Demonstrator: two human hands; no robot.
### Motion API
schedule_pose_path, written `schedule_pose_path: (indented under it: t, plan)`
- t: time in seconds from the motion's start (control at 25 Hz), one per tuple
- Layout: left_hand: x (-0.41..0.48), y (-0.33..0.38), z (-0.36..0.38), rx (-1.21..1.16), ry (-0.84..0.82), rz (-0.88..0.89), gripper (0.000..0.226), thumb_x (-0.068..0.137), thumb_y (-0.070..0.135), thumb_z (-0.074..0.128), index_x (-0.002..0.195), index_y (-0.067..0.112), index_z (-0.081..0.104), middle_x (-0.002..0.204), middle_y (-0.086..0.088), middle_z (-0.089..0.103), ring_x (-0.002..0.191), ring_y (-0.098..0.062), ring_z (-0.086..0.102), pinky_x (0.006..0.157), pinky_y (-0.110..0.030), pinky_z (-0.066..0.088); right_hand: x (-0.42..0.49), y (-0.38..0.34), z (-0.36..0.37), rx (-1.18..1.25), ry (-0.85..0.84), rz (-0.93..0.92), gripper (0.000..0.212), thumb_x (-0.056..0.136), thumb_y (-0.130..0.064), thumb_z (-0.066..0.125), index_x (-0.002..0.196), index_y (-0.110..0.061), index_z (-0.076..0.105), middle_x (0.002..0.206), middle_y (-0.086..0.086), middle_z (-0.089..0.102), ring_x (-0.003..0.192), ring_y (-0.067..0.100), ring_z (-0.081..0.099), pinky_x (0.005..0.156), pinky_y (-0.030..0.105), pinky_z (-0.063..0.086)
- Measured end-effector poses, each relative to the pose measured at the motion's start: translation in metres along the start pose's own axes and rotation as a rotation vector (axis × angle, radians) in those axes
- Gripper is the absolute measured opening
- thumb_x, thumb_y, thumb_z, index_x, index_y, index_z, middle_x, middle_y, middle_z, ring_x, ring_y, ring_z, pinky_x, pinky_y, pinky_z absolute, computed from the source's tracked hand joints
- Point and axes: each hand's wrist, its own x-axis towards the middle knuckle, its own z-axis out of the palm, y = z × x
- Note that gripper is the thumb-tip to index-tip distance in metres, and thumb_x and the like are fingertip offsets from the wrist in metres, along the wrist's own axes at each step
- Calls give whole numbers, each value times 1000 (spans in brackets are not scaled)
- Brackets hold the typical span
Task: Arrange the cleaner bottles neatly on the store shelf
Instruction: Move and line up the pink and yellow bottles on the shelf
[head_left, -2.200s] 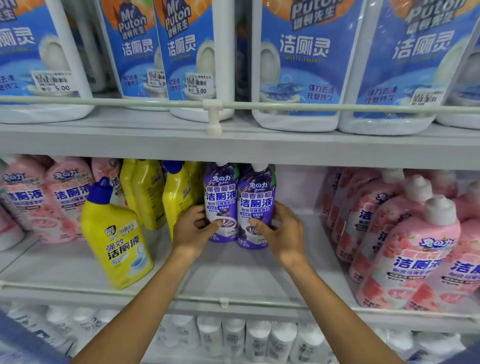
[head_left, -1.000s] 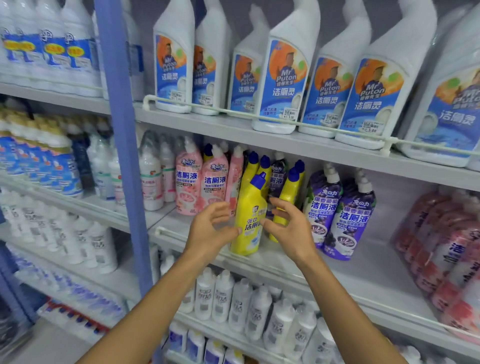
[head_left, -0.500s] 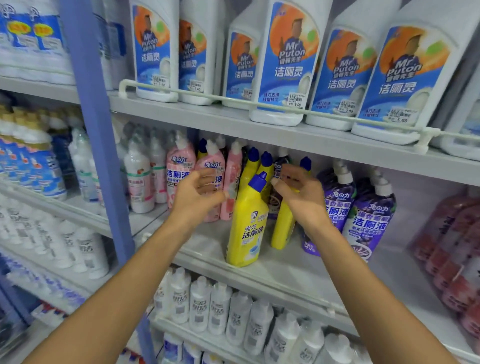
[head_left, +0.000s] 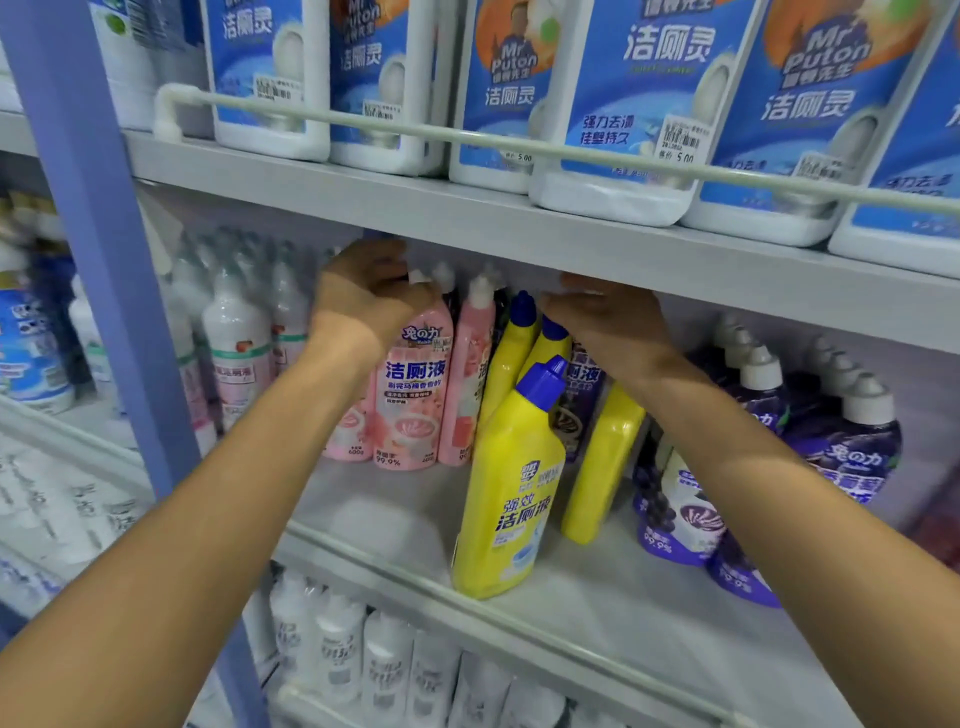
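Cleaner bottles (head_left: 511, 353) — lining up, mid-frame
Left hand (head_left: 369, 306) curls on pink bottle (head_left: 410, 405); right hand (head_left: 608, 317) grip hidden — next, push front yellow bottle (head_left: 511, 467) back.

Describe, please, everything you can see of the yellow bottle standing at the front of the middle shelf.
The yellow cleaner bottle looks like glossy plastic, with a blue angled cap and a label in dark blue Chinese characters. It stands upright on the middle shelf behind the front rail, ahead of the other yellow bottles. Neither the left hand nor the right hand touches it; both reach past it.
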Motion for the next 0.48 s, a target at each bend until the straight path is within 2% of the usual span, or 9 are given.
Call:
schedule_pose_path:
  t: [0.08, 0.16, 0.24, 0.28, 0.32, 0.4, 0.48]
  plan:
    - [6, -4, -11, 20, 14, -5, 54, 81, -5, 79, 131, -4, 58, 126, -14, 66, 109, -21, 65, 80, -10, 55, 4, 5, 11, 19, 9, -25, 57, 90, -28, 74, 104, 23, 54, 110, 41, 60, 107, 49, 60, 95, 63, 47]
    - [7, -10, -24, 51, 31, -28, 55, 80, -3, 80, 131, -1, 59, 125, -13, 68, 107, -21, 66, 83, -15, 57, 12, 7, 21, 35, 13, -39, 53, 87, -29, 76, 100, 20, 58, 106, 37, 64, 104, 44, 64, 94, 61, 49]
    - [5, -15, -36, 71, 39, -25, 52, 79, -2, 80, 127, 2, 62, 119, -14, 71, 105, -21, 68, 90, -25, 57, 18, 3, 34, 54, -13, -37, 37, 88, -24, 78, 94, 10, 65, 103, 25, 71, 104, 34, 67, 100, 53, 51]
    - [5, -17, -41, 88, 44, -11, 50, 79, -2, 80, 126, 4, 63, 116, -11, 72, 103, -19, 69, 90, -25, 58, 20, 1, 39, 71, -25, -24, 25, 87, -23, 79, 95, -1, 68, 106, 17, 73, 106, 29, 67, 102, 50, 51]
    - [5, -19, -48, 108, 58, 9, 48, 80, -1, 80, 124, 5, 64, 113, -7, 72, 101, -15, 69, 87, -23, 58, 24, 0, 46, 80, -47, -16, 23, 86, -23, 80, 98, -6, 69, 111, 14, 73, 108, 28, 67, 102, 50, 51]
    - [7, -21, -60, 127, 111, 50, 45, 79, 2, 81, 121, 9, 65, 112, -3, 72, 101, -14, 70, 84, -23, 59, 32, 0, 57, 59, -84, -44, 32, 87, -25, 78, 99, 4, 69, 109, 20, 73, 106, 35, 68, 98, 56, 52]
    - [13, -25, -69, 143, 167, 59, 46, 77, 3, 84, 118, 11, 65, 113, -4, 72, 104, -20, 71, 90, -33, 59, 37, 0, 67, 53, -89, -84, 36, 88, -27, 76, 102, 6, 69, 104, 19, 74, 103, 29, 70, 97, 51, 54]
